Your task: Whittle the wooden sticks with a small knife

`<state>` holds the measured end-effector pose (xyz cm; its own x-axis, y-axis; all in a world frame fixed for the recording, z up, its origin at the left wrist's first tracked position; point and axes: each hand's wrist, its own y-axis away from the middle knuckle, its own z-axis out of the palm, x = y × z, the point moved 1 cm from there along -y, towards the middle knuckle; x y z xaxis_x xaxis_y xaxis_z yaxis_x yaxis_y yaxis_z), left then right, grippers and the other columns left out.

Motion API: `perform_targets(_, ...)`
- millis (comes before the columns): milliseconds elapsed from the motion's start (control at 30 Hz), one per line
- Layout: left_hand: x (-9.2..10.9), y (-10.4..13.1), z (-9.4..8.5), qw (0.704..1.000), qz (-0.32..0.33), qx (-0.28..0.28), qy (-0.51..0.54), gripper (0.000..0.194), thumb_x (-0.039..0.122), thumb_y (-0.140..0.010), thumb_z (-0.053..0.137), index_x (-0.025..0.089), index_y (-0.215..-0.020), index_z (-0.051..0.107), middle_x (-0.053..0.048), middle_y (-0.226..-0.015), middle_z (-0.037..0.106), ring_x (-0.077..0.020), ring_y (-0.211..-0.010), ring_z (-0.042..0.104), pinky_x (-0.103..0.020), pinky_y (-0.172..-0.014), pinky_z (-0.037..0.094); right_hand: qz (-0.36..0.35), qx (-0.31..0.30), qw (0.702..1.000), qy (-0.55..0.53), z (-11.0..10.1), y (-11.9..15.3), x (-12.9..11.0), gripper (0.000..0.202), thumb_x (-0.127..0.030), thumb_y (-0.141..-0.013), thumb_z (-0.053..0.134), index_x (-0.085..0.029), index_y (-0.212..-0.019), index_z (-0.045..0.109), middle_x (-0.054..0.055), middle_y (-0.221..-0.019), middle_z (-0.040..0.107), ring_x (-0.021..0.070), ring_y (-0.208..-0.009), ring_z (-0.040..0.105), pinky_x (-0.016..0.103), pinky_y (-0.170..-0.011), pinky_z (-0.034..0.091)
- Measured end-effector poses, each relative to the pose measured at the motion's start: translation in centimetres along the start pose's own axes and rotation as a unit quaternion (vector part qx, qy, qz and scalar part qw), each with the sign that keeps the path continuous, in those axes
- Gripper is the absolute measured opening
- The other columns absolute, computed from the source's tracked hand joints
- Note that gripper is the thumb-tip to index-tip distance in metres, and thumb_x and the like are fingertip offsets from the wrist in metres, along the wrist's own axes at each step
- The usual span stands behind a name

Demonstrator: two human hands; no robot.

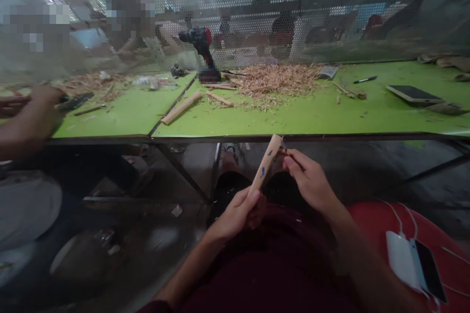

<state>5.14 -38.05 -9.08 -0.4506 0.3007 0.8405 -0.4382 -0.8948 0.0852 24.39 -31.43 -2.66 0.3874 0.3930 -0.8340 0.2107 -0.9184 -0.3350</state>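
A pale wooden piece [267, 164] with blue marks slants upward over my lap, just in front of the table edge. My left hand [244, 209] is wrapped round its lower end. Beside its upper end, my right hand [303, 171] is closed on a small tool with a thin brownish handle [290, 152]; the tool's working end is too small and blurred to make out. On the green table [312, 117] beyond lie a longer wooden piece [181, 107], a thin stick [219, 99] and a heap of wood shavings [277, 83].
A cordless drill [205, 54] stands on the table before a perforated screen [249, 14]. A pen [365, 79] and tablet-like device [413, 94] lie right. Another person's arm [31, 124] is at far left. A phone [429, 269] rests on a red stool [378, 220].
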Motion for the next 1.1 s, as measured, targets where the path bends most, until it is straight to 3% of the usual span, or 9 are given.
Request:
perform_targets(200,0.6,0.4,-0.5,0.994,-0.015,-0.027,-0.103,0.052,0.066,-0.088,0.085,0.021,-0.088,0.059,0.002,-0.066,0.055,-0.0106,-0.054,0.045,-0.026,-0.052,0.034,0.057,-0.040,0.992,-0.103,1.0,1.3,-0.2,0.040,-0.059,-0.106,0.058,-0.024,-0.087,0.062,-0.004,-0.068,0.047,0.0145,-0.058,0.040,0.029,-0.055,0.037)
perform_targets(300,1.1,0.0,-0.3,0.997,-0.025,-0.006,-0.068,0.050,0.059,-0.083,0.091,0.020,-0.098,0.064,0.003,-0.069,0.057,-0.0091,-0.051,0.043,-0.025,-0.050,0.030,0.050,-0.058,0.991,-0.110,1.7,1.4,-0.4,0.041,-0.058,-0.107,0.058,-0.024,-0.084,0.061,-0.003,-0.067,0.049,0.0142,-0.058,0.041,0.028,-0.054,0.038)
perform_targets(400,1.5,-0.6,0.2,0.999,-0.020,0.035,-0.015,0.054,0.059,-0.080,0.093,0.019,-0.105,0.067,0.006,-0.068,0.053,-0.0069,-0.050,0.036,-0.023,-0.047,0.024,0.001,-0.086,0.995,-0.058,2.1,1.3,-0.5,0.038,-0.053,-0.108,0.055,-0.024,-0.086,0.065,0.000,-0.071,0.061,0.0171,-0.064,0.054,0.029,-0.061,0.046)
perform_targets(533,1.8,-1.2,0.9,0.996,0.004,0.088,0.006,0.055,0.062,-0.077,0.094,0.020,-0.102,0.069,0.006,-0.068,0.051,-0.0068,-0.052,0.034,-0.021,-0.047,0.023,-0.053,-0.101,0.993,0.043,1.9,1.5,0.0,0.034,-0.043,-0.110,0.051,-0.024,-0.095,0.073,0.007,-0.092,0.080,0.0235,-0.083,0.073,0.033,-0.076,0.054)
perform_targets(633,1.7,-1.6,1.1,0.992,0.030,0.122,-0.006,0.054,0.061,-0.077,0.094,0.019,-0.099,0.069,0.005,-0.071,0.051,-0.0074,-0.057,0.037,-0.020,-0.049,0.025,-0.070,-0.100,0.979,0.162,1.8,2.0,0.5,0.033,-0.038,-0.112,0.050,-0.023,-0.110,0.079,0.010,-0.103,0.085,0.0256,-0.085,0.078,0.032,-0.072,0.052)
perform_targets(767,1.5,-2.2,1.2,0.983,0.075,0.156,-0.063,0.049,0.059,-0.081,0.091,0.019,-0.099,0.068,0.006,-0.069,0.048,-0.0090,-0.060,0.036,-0.021,-0.053,0.028,-0.095,-0.101,0.947,0.290,1.9,2.5,0.4,0.036,-0.033,-0.113,0.047,-0.023,-0.116,0.082,0.009,-0.101,0.086,0.0238,-0.075,0.078,0.030,-0.061,0.045)
perform_targets(900,1.4,-2.5,1.1,0.971,0.113,0.176,-0.119,0.042,0.053,-0.087,0.087,0.017,-0.101,0.072,0.005,-0.069,0.049,-0.0115,-0.065,0.038,-0.022,-0.058,0.033,-0.102,-0.095,0.938,0.317,2.2,2.6,0.2,0.037,-0.028,-0.112,0.046,-0.019,-0.121,0.081,0.013,-0.109,0.086,0.0267,-0.075,0.079,0.033,-0.059,0.049)
perform_targets(1100,1.3,-2.5,0.8,0.969,0.116,0.178,-0.124,0.038,0.051,-0.088,0.086,0.017,-0.094,0.069,0.004,-0.074,0.052,-0.0116,-0.068,0.038,-0.023,-0.062,0.034,-0.144,-0.108,0.951,0.250,1.9,2.6,0.5,0.037,-0.022,-0.109,0.048,-0.023,-0.137,0.073,0.015,-0.126,0.082,0.0303,-0.101,0.081,0.037,-0.077,0.062)
